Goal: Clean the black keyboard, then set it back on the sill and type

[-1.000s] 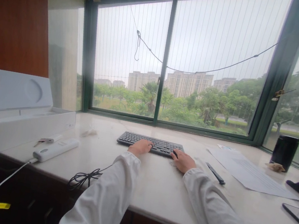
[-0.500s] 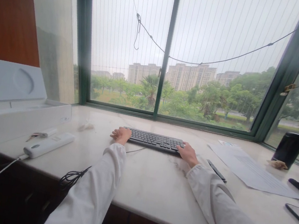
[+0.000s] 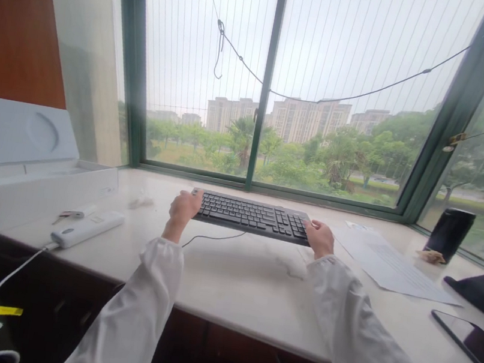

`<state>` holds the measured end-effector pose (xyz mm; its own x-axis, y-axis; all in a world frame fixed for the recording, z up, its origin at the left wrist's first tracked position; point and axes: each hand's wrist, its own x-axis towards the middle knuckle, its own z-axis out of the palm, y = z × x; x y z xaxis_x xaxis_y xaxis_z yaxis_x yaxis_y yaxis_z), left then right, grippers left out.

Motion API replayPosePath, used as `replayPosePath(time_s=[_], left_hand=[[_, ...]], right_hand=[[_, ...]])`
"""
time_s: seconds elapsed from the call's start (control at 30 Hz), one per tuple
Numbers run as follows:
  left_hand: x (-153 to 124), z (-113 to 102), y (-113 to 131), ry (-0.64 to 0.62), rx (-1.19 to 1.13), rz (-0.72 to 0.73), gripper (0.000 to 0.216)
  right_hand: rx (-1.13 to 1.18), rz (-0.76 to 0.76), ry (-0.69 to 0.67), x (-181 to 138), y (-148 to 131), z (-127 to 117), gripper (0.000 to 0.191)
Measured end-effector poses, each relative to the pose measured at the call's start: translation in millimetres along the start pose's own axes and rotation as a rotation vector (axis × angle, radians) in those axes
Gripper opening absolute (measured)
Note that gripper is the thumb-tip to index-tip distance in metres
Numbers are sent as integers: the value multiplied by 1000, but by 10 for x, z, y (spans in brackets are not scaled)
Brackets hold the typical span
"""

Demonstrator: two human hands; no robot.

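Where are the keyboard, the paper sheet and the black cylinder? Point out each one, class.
Keyboard (image 3: 253,215): head view, on its middle keys.
Paper sheet (image 3: 393,265): head view, on its upper face.
Black cylinder (image 3: 449,234): head view, on its side.

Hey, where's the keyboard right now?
In the head view, the keyboard is near the middle, held by its ends between the left hand and right hand, this side of the window.

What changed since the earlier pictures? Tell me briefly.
The left hand moved left to grip the left end of the keyboard; the right hand holds its right end. The keyboard now appears raised off the table. The white box and paper stayed put.
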<state>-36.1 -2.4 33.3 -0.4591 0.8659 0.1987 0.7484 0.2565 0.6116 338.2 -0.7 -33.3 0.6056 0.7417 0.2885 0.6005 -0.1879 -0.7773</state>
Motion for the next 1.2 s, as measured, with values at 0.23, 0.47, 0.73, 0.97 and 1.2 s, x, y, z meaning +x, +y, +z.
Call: replayPosePath(time_s=[0.23, 0.47, 0.73, 0.97, 1.2], left_hand=[[-800, -402, -577, 166, -101, 91, 53], [-1484, -258, -1076, -21, -104, 174, 62], [-1745, 23, -1127, 26, 94, 347, 65], [-1789, 32, -1184, 150, 228, 479, 49], [-1969, 43, -1131, 178, 9, 944, 34]], right_hand=[[-40, -237, 75, -847, 160, -490, 58], [-214, -154, 80, -1492, 768, -848, 63], [-375, -89, 23, -1595, 844, -1058, 59], [-590, -182, 42, -1720, 756, -1102, 55], [-342, -764, 124, -2465, 48, -788, 34]])
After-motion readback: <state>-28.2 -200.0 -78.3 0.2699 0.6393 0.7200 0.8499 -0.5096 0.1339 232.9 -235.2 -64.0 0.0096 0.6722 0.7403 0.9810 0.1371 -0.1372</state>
